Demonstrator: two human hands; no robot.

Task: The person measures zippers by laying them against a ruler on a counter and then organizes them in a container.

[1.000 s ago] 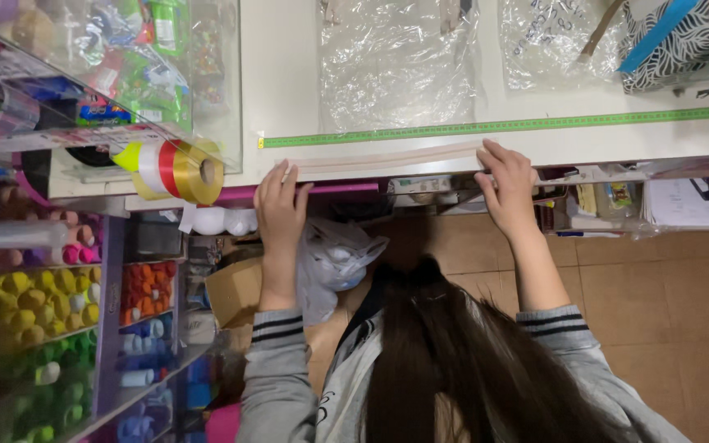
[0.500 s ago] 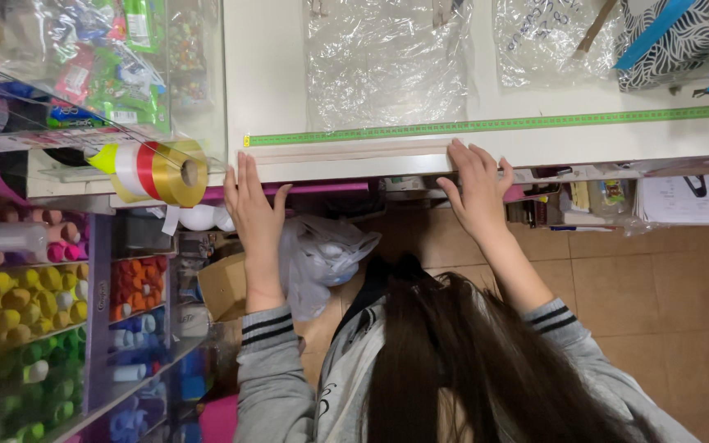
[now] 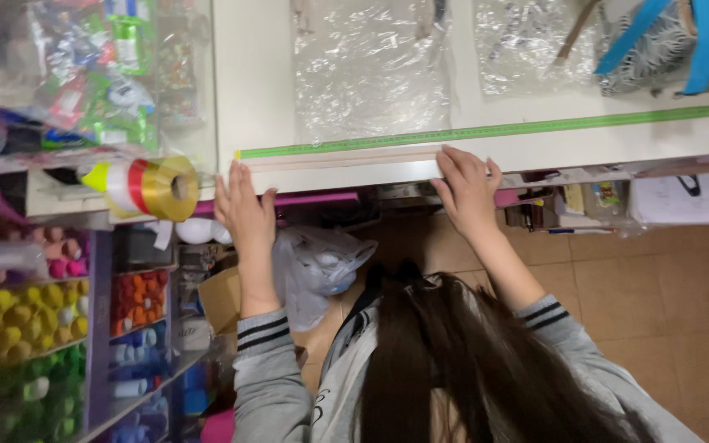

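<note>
Both hands pin a pale ribbon flat along the green tape to measure: left hand fingers together, right hand slightly spread, at the worktop edge, 6 o'clock of the tape.

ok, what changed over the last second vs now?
Both hands slid left along the counter edge by about the same amount, stretching the pale strip beside the green tape measure. The left hand now sits at the tape's left end; the right hand followed. Neither let go. The ribbon rolls, plastic bags and tape measure stayed put.
</note>
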